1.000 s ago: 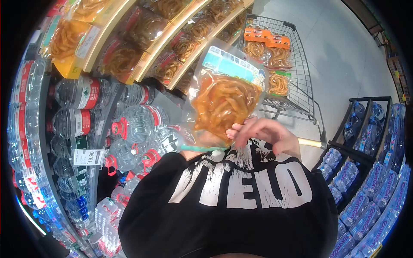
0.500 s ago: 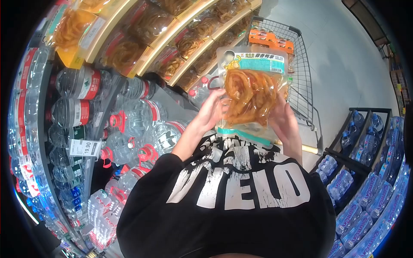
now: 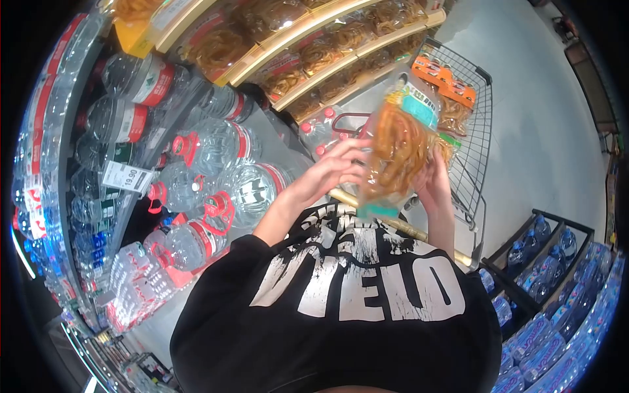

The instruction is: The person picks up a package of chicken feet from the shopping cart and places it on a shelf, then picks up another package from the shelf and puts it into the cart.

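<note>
A clear plastic packet of orange-brown strips (image 3: 401,147) with a teal label is held upright in front of my chest. My left hand (image 3: 335,169) grips its left edge with the fingers spread along it. On the packet's right side, my right hand (image 3: 434,183) is partly hidden behind the plastic. The packet hangs above the near end of a wire shopping cart (image 3: 473,141).
The cart holds orange-topped packets (image 3: 445,78) of similar food. Wooden shelves (image 3: 308,39) of bagged snacks run along the top. Large water bottles (image 3: 216,170) with red caps stand at the left, with a price tag (image 3: 124,177). Blue bottle packs (image 3: 563,314) fill racks at the right.
The packet has turned from facing me to nearly edge-on and shifted right toward the cart. Both hands stayed on it. My view swung left and down.
</note>
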{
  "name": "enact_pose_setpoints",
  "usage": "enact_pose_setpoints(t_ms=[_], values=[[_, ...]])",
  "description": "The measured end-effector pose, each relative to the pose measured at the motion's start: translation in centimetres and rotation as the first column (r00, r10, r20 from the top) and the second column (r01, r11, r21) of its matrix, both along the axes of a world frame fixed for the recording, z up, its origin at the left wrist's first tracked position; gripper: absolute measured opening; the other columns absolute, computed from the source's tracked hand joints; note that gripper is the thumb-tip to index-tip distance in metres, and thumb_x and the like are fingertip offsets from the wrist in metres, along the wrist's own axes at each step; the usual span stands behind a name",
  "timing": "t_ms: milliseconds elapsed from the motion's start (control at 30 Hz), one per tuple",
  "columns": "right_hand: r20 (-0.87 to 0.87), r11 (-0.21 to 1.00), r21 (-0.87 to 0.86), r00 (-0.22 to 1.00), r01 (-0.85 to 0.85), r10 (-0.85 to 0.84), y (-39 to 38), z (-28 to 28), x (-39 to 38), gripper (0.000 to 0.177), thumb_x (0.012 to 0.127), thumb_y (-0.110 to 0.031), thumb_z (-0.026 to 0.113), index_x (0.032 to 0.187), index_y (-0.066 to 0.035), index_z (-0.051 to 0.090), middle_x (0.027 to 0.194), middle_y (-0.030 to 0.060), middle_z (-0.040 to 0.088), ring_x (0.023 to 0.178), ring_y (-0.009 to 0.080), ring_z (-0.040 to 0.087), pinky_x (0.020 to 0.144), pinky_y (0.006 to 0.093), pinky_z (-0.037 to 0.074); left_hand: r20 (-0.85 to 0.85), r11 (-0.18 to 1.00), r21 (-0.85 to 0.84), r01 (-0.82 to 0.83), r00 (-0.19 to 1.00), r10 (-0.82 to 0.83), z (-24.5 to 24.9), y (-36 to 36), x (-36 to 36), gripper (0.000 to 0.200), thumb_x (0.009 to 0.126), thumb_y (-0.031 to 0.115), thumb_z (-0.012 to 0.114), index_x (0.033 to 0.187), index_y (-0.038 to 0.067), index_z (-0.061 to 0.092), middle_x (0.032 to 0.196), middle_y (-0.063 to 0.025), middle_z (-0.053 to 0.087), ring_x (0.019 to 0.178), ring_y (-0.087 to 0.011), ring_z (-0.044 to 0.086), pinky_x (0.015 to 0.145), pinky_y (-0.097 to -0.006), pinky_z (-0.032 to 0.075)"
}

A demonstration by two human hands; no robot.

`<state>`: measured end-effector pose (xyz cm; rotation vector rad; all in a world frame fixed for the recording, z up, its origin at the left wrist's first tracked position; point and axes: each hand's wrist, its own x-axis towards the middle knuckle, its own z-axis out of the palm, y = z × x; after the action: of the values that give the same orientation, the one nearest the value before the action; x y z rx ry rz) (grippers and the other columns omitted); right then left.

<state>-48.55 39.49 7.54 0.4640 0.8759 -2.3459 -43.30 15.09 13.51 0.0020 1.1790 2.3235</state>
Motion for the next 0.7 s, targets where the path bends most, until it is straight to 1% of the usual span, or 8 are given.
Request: enact_pose_setpoints(t_ms=[133, 233, 300, 400, 467, 533, 567, 700], values=[[-0.082, 0.927, -0.311, 0.978, -0.21, 0.194, -0.3, -4.8, -0.9, 0.047, 0.094, -0.034, 0.039, 0.13, -0.004, 0.037, 0.126, 0.0104, 0.051, 0.115, 0.021, 0.049, 0.1, 0.0346, 0.035, -0.062, 0.991, 0.052, 0.122, 0.991, -0.119, 2.4, 1.8, -0.1, 0.065, 0.084, 0.033, 0.05, 0.135, -0.002, 0.028, 0.119, -0.0165, 0.05, 0.096, -0.0253, 0.057, 0.089, -0.0358, 0.041], [-0.042, 0.774, -0.556, 0.941, -0.302, 0.337, -1.2, -7.0, -0.8, 0.045, 0.093, -0.033, 0.041, 0.128, -0.004, 0.038, 0.114, 0.0087, 0.051, 0.103, 0.0194, 0.05, 0.092, 0.0321, 0.037, -0.082, 0.989, 0.088, 0.121, 0.99, -0.114, 1.2, 2.7, -0.4, 0.044, 0.088, 0.029, 0.046, 0.117, -0.004, 0.046, 0.106, -0.0205, 0.057, 0.097, -0.029, 0.058, 0.09, -0.037, 0.041], [-0.03, 0.632, -0.703, 0.901, -0.327, 0.433, -2.3, -8.0, -0.7, 0.045, 0.092, -0.032, 0.041, 0.126, -0.003, 0.039, 0.107, 0.0076, 0.052, 0.096, 0.0183, 0.05, 0.087, 0.0304, 0.037, -0.144, 0.993, 0.017, 0.119, 0.983, -0.116, 1.0, 3.2, -0.5, 0.026, 0.091, 0.021, 0.045, 0.094, -0.003, 0.056, 0.093, -0.0178, 0.061, 0.099, -0.0292, 0.057, 0.092, -0.0384, 0.039], [-0.039, 0.378, -0.876, 0.826, -0.299, 0.562, -3.8, -8.9, -0.5, 0.043, 0.091, -0.031, 0.043, 0.123, -0.002, 0.04, 0.095, 0.0059, 0.053, 0.084, 0.0167, 0.051, 0.078, 0.0279, 0.039, -0.24, 0.998, -0.041, 0.047, 0.969, -0.055, 0.1, 3.7, -0.3, 0.022, 0.09, 0.019, 0.049, 0.089, -0.002, 0.057, 0.089, -0.0142, 0.062, 0.096, -0.0271, 0.058, 0.093, -0.0384, 0.038], [-0.056, 0.201, -0.952, 0.774, -0.232, 0.631, -4.6, -9.2, -0.5, 0.043, 0.09, -0.031, 0.044, 0.121, -0.002, 0.041, 0.087, 0.0048, 0.053, 0.076, 0.0156, 0.051, 0.073, 0.0262, 0.04, -0.2, 0.997, -0.082, -0.012, 0.98, -0.005, 0.3, 4.0, 0.1, 0.022, 0.091, 0.02, 0.051, 0.083, 0.001, 0.056, 0.087, -0.0112, 0.062, 0.092, -0.024, 0.058, 0.087, -0.0355, 0.041], [-0.077, 0.033, -0.99, 0.73, -0.134, 0.68, -5.0, -8.9, -0.8, 0.042, 0.089, -0.03, 0.044, 0.119, -0.001, 0.042, 0.08, 0.0037, 0.054, 0.068, 0.0145, 0.051, 0.068, 0.0245, 0.04, 0.017, 0.992, -0.107, -0.066, 0.997, 0.069, 1.0, 4.2, 0.5, 0.025, 0.092, 0.021, 0.049, 0.076, 0.003, 0.052, 0.082, -0.0096, 0.062, 0.089, -0.0214, 0.057, 0.079, -0.0318, 0.043], [-0.055, 0.2, -0.952, 0.771, -0.232, 0.634, -4.6, -8.2, -1.9, 0.042, 0.086, -0.033, 0.047, 0.112, 0.0, 0.044, 0.066, -0.0006, 0.041, 0.055, 0.0105, 0.037, 0.056, 0.0225, 0.032, 0.05, 0.986, -0.156, -0.052, 0.997, 0.06, -0.6, 4.0, 1.1, 0.026, 0.093, 0.022, 0.047, 0.075, 0.003, 0.05, 0.078, -0.0088, 0.06, 0.086, -0.0201, 0.057, 0.074, -0.0295, 0.043], [-0.102, 0.372, -0.817, 0.745, -0.44, 0.659, -3.1, -7.4, -4.6, 0.049, 0.083, -0.039, 0.049, 0.112, 0.0, 0.044, 0.065, -0.002, 0.04, 0.053, 0.0098, 0.036, 0.055, 0.0215, 0.032, 0.102, 0.99, -0.046, -0.13, 0.986, 0.134, -1.8, 3.6, 3.1, 0.028, 0.093, 0.029, 0.046, 0.088, 0.002, 0.049, 0.095, -0.0131, 0.056, 0.092, -0.0216, 0.056, 0.079, -0.0312, 0.044]])
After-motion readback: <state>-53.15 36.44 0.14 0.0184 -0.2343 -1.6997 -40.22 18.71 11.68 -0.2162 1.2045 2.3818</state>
